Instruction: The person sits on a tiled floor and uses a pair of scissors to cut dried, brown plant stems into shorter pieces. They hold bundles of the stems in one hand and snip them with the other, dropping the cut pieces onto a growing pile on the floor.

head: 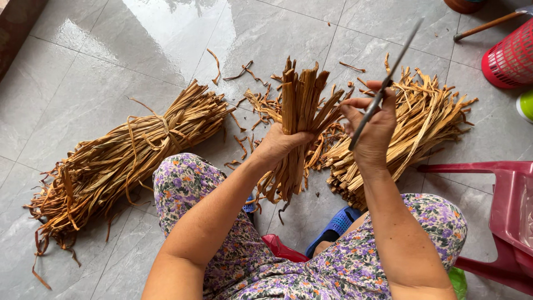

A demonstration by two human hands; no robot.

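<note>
Above the grey tiled floor [100, 66], the left hand [277, 143] is closed around an upright bunch of dried strips [300, 105], while the right hand [373, 129] grips a long thin blade [388, 78]. Just beyond lies a loose pile [422, 122]; a tied bundle [127, 155] lies well left.

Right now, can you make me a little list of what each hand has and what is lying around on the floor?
left hand: left hand grips an upright handful of dry brown leaf strips
right hand: right hand holds a long thin grey metal blade, pointing up and away
floor left: big tied bundle of dry brown strips lying on the grey tiled floor
floor right: loose pile of paler cut strips
scraps: small curled bits between the piles
nearby: red plastic basket, dark pink plastic stool, blue sandal
</note>
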